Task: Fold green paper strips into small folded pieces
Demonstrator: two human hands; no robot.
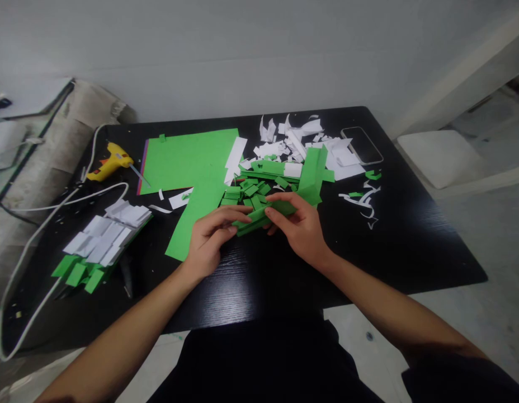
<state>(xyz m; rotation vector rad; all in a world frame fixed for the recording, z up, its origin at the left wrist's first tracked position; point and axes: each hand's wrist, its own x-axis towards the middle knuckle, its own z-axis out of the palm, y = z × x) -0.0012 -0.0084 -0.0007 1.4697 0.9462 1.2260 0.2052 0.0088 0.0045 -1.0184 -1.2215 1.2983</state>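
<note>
Both my hands hold a folded green paper strip [259, 216] just above the black table [410, 235]. My left hand [209, 240] pinches its left end with curled fingers. My right hand [299, 224] grips its right part, thumb on top. Behind the hands lies a heap of small green paper pieces [249, 190] and a longer folded green piece [313, 170]. A cut green sheet [192, 215] lies flat under my left hand's far side.
A large green sheet [186, 157] lies at the back. White paper scraps [293, 140] and a phone [362, 144] sit at the back right. A yellow glue gun [109, 160] with a white cable [53, 224] is at the left. Stacked white and green strips [102, 240] lie near the left edge.
</note>
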